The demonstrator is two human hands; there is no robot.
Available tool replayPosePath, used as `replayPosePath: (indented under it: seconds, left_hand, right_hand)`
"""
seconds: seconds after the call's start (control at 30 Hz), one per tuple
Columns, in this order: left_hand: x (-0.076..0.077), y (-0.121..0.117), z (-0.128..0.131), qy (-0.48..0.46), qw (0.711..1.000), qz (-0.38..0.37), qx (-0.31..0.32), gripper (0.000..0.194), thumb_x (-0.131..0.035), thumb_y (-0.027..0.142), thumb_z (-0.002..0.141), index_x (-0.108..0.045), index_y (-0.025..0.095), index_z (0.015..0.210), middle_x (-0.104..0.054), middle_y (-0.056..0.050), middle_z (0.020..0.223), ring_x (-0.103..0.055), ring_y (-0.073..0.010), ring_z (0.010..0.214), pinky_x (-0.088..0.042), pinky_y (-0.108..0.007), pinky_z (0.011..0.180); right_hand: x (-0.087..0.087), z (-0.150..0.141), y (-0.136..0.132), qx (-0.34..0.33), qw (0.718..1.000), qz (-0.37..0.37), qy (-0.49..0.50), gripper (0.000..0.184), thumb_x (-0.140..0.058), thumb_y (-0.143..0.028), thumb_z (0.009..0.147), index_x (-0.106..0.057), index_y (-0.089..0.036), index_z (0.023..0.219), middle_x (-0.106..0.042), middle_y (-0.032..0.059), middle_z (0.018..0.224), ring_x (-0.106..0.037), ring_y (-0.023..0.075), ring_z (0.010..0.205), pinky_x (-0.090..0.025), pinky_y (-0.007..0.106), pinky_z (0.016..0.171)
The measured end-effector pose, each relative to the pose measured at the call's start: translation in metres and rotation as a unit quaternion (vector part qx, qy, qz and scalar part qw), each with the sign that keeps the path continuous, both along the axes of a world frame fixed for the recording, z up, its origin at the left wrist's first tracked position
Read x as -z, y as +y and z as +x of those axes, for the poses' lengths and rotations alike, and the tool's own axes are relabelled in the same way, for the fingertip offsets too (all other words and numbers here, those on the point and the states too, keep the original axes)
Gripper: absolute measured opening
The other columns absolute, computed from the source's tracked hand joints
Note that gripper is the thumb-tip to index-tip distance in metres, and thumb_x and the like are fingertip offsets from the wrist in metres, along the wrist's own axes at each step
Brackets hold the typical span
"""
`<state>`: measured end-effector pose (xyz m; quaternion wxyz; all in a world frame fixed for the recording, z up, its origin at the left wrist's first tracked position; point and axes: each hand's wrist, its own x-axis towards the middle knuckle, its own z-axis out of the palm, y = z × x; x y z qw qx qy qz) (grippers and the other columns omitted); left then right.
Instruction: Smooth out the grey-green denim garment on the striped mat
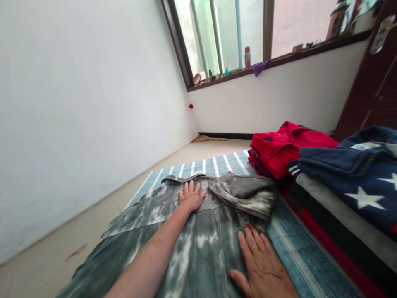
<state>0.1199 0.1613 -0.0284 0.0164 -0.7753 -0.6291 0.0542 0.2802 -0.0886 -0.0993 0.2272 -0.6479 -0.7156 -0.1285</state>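
A grey-green tie-dye jacket (204,238) lies spread over a blue-and-white striped cloth (217,165). Near the jacket's collar, my left hand (191,196) rests flat on the fabric with its fingers spread. Closer to me, my right hand (263,260) presses palm down on the jacket's right side, fingers stretched out. A sleeve (248,194) is folded inward across the upper right part of the jacket. Neither hand grips anything.
To the right are folded clothes: a red jacket (285,145) and a navy garment with white stars (350,169) on a pile. A white wall (77,103) stands at left. A broom (207,138) lies on the floor beyond, below a windowsill (229,76) holding bottles.
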Motion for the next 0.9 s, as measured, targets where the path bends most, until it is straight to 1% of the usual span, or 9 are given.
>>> replayPosePath:
  seconds: [0.1,0.17,0.27,0.47,0.7,0.9]
  left_hand:
    - [0.003,0.002,0.010,0.003,0.998,0.012,0.054,0.063,-0.020,0.052,0.093,-0.031,0.020,0.145,-0.012,-0.009,0.157,-0.004,-0.0261,0.144,-0.010,-0.054,0.113]
    - [0.006,0.005,0.014,-0.003,0.997,0.004,0.076,0.062,-0.019,0.049,0.094,-0.029,0.018,0.146,-0.015,-0.009,0.157,-0.008,-0.0239,0.144,-0.010,-0.051,0.114]
    - [0.008,0.009,0.018,-0.005,0.997,0.002,0.082,0.061,-0.020,0.046,0.093,-0.028,0.016,0.146,-0.016,-0.010,0.156,-0.008,-0.0238,0.144,-0.010,-0.050,0.114]
    - [0.010,0.012,0.018,-0.009,0.995,0.015,0.101,0.059,-0.022,0.043,0.093,-0.028,0.017,0.146,-0.014,-0.009,0.157,-0.008,-0.0215,0.144,-0.009,-0.044,0.116]
    - [0.012,0.015,0.018,-0.010,0.995,0.003,0.098,0.060,-0.020,0.044,0.093,-0.027,0.017,0.146,-0.014,-0.009,0.157,-0.009,-0.0226,0.144,-0.010,-0.046,0.115]
    - [0.011,0.016,0.020,-0.012,0.996,0.006,0.089,0.060,-0.022,0.044,0.092,-0.027,0.018,0.146,-0.015,-0.008,0.157,-0.012,-0.0232,0.144,-0.012,-0.047,0.115]
  right_hand:
    - [0.000,0.000,0.000,0.004,1.000,-0.003,-0.001,0.070,-0.056,-0.059,0.080,-0.056,-0.009,0.129,-0.048,0.0223,0.135,-0.046,0.0352,0.125,-0.039,0.049,0.100]
    - [0.001,0.000,0.000,0.004,1.000,0.000,-0.001,0.070,-0.056,-0.059,0.080,-0.056,-0.009,0.129,-0.048,0.0222,0.135,-0.046,0.0352,0.125,-0.039,0.049,0.100]
    - [0.004,0.000,-0.001,0.005,1.000,0.006,0.001,0.070,-0.055,-0.058,0.081,-0.053,-0.009,0.131,-0.047,0.0215,0.137,-0.044,0.0346,0.127,-0.037,0.048,0.102]
    - [0.007,0.000,-0.001,0.002,1.000,0.020,0.000,0.070,-0.055,-0.057,0.081,-0.052,-0.009,0.132,-0.046,0.0214,0.138,-0.043,0.0344,0.127,-0.036,0.048,0.103]
    - [0.006,0.001,0.000,-0.007,1.000,0.018,-0.002,0.070,-0.055,-0.057,0.082,-0.053,-0.007,0.131,-0.046,0.0227,0.137,-0.044,0.0358,0.126,-0.037,0.050,0.100]
    - [0.006,0.000,0.000,-0.007,1.000,0.028,-0.004,0.069,-0.056,-0.057,0.081,-0.055,-0.007,0.128,-0.049,0.0235,0.134,-0.047,0.0361,0.123,-0.039,0.050,0.099]
